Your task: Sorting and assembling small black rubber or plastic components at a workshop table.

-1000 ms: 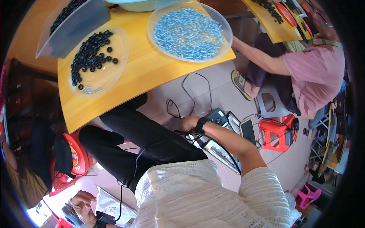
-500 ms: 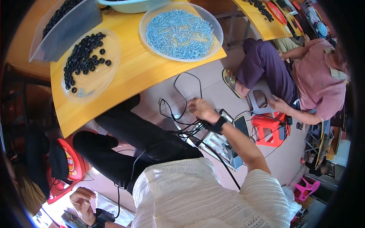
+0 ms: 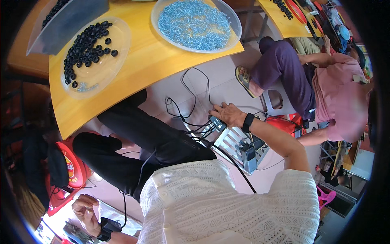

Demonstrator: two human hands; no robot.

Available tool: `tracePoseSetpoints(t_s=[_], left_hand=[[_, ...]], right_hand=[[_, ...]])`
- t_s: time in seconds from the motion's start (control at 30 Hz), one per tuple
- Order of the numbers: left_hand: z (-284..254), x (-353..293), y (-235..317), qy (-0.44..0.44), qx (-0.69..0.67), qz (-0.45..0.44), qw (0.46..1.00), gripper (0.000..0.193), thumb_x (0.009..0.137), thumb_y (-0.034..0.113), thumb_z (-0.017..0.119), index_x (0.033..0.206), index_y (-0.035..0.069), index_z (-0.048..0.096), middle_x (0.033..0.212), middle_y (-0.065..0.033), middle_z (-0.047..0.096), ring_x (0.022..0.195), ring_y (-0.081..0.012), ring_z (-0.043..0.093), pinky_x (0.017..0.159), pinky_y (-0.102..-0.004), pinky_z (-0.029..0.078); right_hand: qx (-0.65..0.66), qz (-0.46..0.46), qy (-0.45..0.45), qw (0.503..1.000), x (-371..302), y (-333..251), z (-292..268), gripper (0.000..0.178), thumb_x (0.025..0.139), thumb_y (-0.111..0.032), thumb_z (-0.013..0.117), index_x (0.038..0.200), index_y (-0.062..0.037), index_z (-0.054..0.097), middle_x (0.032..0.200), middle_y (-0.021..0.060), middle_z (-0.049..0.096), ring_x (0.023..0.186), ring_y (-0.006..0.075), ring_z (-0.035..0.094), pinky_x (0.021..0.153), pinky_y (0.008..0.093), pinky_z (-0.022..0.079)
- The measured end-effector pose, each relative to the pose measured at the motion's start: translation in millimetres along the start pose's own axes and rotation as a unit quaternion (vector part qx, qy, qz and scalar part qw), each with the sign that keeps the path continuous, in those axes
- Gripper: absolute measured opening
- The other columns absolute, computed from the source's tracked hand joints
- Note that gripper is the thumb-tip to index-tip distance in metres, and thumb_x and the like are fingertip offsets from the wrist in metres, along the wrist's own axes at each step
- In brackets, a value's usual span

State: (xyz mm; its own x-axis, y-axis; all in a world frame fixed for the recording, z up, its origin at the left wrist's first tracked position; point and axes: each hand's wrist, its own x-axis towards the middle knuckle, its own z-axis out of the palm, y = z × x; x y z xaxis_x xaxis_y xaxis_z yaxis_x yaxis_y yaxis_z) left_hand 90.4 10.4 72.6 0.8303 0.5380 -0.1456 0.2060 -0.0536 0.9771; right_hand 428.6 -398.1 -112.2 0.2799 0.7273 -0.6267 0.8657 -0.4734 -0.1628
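The person sits turned away from the table [image 3: 134, 87]. The right hand [image 3: 228, 114] is stretched out low to the side, over a white slatted stool [image 3: 233, 142]. Its fingers are spread and lie flat on a small dark device [image 3: 217, 123] at the near edge of the stool; they press on it and do not seem to close around it. Black cables [image 3: 191, 101] run from this device in loops over the floor, so probably the device lies there because its wires reach it. A second dark device [image 3: 248, 153] stands further along the stool, just beside the forearm.

The left hand [image 3: 84, 208] hangs down at the other side, near the lower edge of the view. It is half curled with the palm up; I cannot tell if anything is inside. Both wrists carry a black band.

On the table two clear plates stay well apart from both hands: one with black rings [image 3: 85, 46], one with light blue small parts [image 3: 195, 24]. A grey bin [image 3: 71, 22] is behind them. Another person in a pink shirt [image 3: 341, 101] sits nearby.
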Motion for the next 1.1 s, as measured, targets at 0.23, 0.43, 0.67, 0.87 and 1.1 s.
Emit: tracePoseSetpoints(t_s=[0.23, 0.43, 0.67, 0.87, 1.1], left_hand=[[-3.7, -0.6, -8.0, -0.015, -0.021, 0.003, 1.0, 0.032, 0.075, 0.032, 0.067, 0.071, 0.003, 0.054, 0.068, -0.0097, 0.054, 0.062, -0.0162, 0.052, 0.058, -0.0254, 0.042], [-12.2, -1.1, -17.2, -0.006, -0.043, 0.002, 0.999, 0.028, 0.076, 0.027, 0.066, 0.072, 0.003, 0.054, 0.069, -0.0096, 0.054, 0.062, -0.016, 0.052, 0.058, -0.0242, 0.042], [-19.8, 3.4, -27.1, -0.053, -0.078, -0.01, 0.996, 0.023, 0.078, 0.023, 0.063, 0.075, 0.004, 0.051, 0.071, -0.0068, 0.05, 0.068, -0.0148, 0.048, 0.062, -0.0248, 0.038], [-17.3, 12.4, -28.9, -0.07, -0.081, 0.015, 0.994, 0.025, 0.079, 0.027, 0.063, 0.076, 0.004, 0.053, 0.071, -0.0068, 0.051, 0.066, -0.0149, 0.049, 0.062, -0.0252, 0.04], [-9.1, 20.3, -27.0, -0.078, -0.087, 0.024, 0.993, 0.027, 0.08, 0.027, 0.062, 0.075, 0.002, 0.053, 0.07, -0.0084, 0.052, 0.063, -0.0153, 0.05, 0.061, -0.0258, 0.041]], right_hand=[[-0.046, -0.034, 0.079, 0.995, -22.1, -4.2, -6.8, 0.057, 0.063, -0.022, 0.067, 0.112, -0.0158, 0.037, 0.1, 0.0074, 0.043, 0.085, 0.0311, 0.051, 0.064, 0.0379, 0.05], [-0.058, -0.035, 0.073, 0.995, -43.9, -13.0, -27.6, 0.06, 0.06, -0.012, 0.068, 0.111, -0.0131, 0.038, 0.099, 0.007, 0.045, 0.086, 0.0297, 0.052, 0.064, 0.0367, 0.051], [-0.046, -0.006, 0.047, 0.998, -85.9, -19.2, -11.9, 0.066, 0.058, -0.008, 0.065, 0.118, -0.0107, 0.037, 0.102, 0.0072, 0.045, 0.089, 0.0291, 0.052, 0.069, 0.0382, 0.05], [-0.075, 0.004, 0.057, 0.996, -106.2, -26.7, 15.9, 0.075, 0.055, -0.013, 0.073, 0.12, -0.0143, 0.035, 0.113, 0.009, 0.042, 0.095, 0.03, 0.051, 0.069, 0.038, 0.05], [0.142, 0.102, -0.039, 0.984, -106.2, -28.8, 5.0, 0.082, 0.056, -0.006, 0.067, 0.13, -0.0169, 0.034, 0.123, 0.0118, 0.041, 0.106, 0.0345, 0.047, 0.082, 0.0406, 0.046]])
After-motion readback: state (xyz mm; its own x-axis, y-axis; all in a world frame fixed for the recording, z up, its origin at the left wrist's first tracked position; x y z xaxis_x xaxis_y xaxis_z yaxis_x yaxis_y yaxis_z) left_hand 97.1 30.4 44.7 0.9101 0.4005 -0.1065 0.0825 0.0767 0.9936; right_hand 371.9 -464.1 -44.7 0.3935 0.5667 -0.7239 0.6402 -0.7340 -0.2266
